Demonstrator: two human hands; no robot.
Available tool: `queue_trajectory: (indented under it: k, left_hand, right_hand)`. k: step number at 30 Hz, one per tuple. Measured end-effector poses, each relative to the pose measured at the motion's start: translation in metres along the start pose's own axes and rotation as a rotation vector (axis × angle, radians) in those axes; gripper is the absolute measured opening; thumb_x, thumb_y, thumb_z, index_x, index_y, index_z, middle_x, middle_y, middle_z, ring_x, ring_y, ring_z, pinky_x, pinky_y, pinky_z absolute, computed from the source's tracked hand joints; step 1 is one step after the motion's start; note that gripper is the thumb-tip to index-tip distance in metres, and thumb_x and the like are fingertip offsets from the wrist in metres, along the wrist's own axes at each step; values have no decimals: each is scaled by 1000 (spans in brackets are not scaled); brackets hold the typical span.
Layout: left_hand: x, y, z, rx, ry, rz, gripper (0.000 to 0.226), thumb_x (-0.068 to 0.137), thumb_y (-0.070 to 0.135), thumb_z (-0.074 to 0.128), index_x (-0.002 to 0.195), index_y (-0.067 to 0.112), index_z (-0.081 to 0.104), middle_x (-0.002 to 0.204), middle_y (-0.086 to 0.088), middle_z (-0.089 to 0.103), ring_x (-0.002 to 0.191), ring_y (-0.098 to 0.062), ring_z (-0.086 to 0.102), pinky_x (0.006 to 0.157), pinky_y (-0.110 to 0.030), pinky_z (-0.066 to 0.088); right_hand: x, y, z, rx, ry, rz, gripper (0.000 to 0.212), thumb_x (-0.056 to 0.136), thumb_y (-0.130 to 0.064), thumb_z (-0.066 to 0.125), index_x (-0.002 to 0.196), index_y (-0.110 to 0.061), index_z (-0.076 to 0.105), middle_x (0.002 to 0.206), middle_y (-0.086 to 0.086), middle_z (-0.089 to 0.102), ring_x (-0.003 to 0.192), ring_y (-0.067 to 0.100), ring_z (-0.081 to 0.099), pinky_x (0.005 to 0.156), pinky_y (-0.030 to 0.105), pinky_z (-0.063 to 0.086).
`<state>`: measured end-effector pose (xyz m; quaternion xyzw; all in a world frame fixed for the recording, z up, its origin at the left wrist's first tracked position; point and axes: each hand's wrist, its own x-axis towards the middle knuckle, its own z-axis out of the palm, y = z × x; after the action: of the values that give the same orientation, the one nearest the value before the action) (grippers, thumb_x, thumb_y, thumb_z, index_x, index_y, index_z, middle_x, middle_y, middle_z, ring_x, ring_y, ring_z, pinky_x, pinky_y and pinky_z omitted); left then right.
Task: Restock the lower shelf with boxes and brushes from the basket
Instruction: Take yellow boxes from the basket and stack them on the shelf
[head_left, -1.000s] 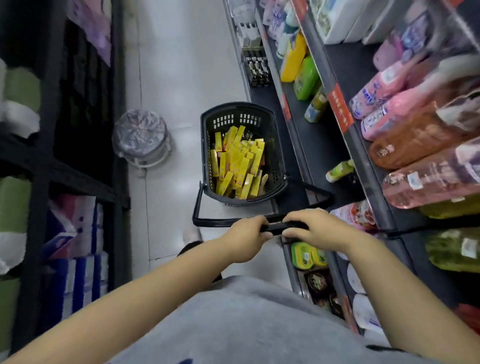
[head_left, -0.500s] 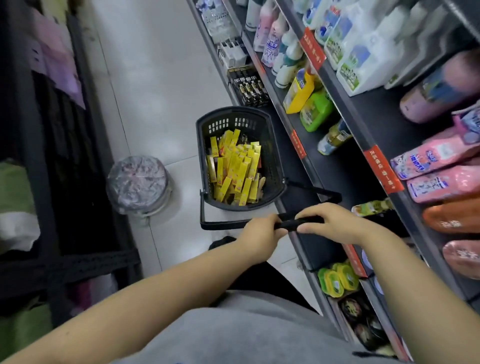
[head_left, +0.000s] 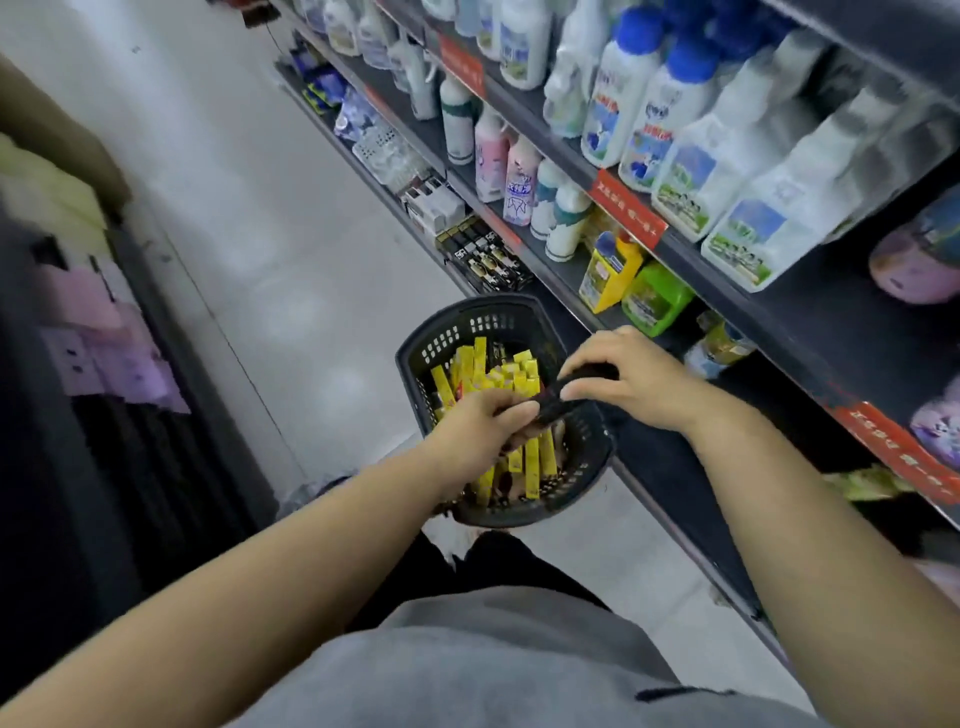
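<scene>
A black basket holds a heap of long yellow boxes, some upright, some leaning. The left hand and right hand each curl around its black handle above the boxes. The basket is just beside the lower shelf's front edge. White bottles fill the shelves above.

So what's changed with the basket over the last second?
The black plastic basket has come in close, now under the left hand and right hand, its black handle swung up over it. Both hands still grip the handle; the yellow boxes stay inside.
</scene>
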<state>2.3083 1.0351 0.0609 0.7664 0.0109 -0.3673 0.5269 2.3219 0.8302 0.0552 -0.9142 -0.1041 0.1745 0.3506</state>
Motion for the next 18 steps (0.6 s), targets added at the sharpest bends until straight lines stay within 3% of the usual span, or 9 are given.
queue_trajectory:
  k: [3, 7, 11, 14, 18]
  left_hand:
    - [24, 12, -38, -69, 45, 3, 12, 90, 15, 61, 85, 15, 72, 64, 8, 67, 60, -5, 60, 65, -21, 52]
    - [68, 31, -86, 325, 67, 115, 7, 85, 20, 68, 83, 16, 74, 68, 8, 65, 60, -1, 55, 63, -19, 40]
    - [114, 49, -119, 599, 45, 76, 26, 83, 26, 70, 103, 9, 72, 92, 1, 66, 82, -12, 60, 73, -21, 40]
    - [153, 54, -144, 727, -17, 105, 19, 84, 26, 69, 96, 11, 71, 85, -3, 66, 76, -17, 58, 64, -23, 41]
    - [209, 53, -189, 623, -116, 40, 24, 86, 12, 67, 107, 1, 68, 89, -16, 69, 79, -31, 67, 77, -38, 57]
  right_hand:
    - [34, -4, 6, 57, 172, 117, 33, 75, -40, 74, 101, -22, 67, 105, -5, 53, 107, 14, 46, 99, 32, 34]
    - [74, -21, 26, 238, 486, 378, 71, 70, -38, 79, 129, -14, 46, 130, 6, 40, 125, 23, 39, 103, 35, 32]
    - [114, -42, 45, 424, 631, 540, 90, 78, -36, 72, 146, -8, 19, 150, 10, 22, 137, 23, 27, 106, 29, 27]
    - [138, -40, 56, 422, 637, 613, 81, 87, -31, 65, 148, -9, 17, 154, 8, 17, 139, 23, 25, 108, 30, 26]
    - [155, -39, 88, 407, 558, 711, 58, 91, -25, 59, 142, -12, 34, 150, 10, 23, 139, 23, 26, 112, 30, 21]
